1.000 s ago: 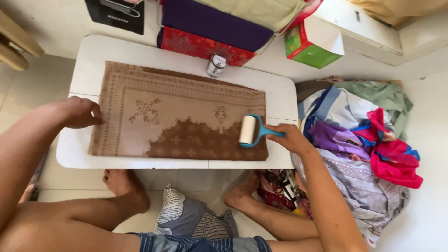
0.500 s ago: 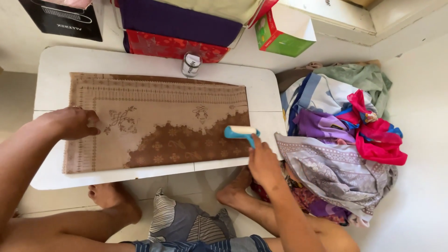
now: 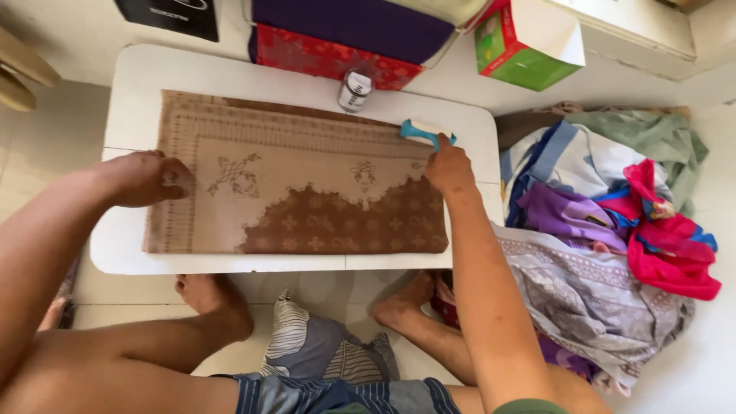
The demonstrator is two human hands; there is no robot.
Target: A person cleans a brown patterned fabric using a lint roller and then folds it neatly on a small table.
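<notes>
Near the table's [image 3: 138, 69] far right corner, the right hand [image 3: 448, 165] grips a roller [image 3: 423, 132] on the cloth [image 3: 299, 192], while the left hand [image 3: 146, 178], fingers curled, presses its left edge.

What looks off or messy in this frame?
The patterned brown cloth lies slightly skewed on the white table. A heap of loose clothes sprawls on the floor to its right. No spill or damage shows.
</notes>
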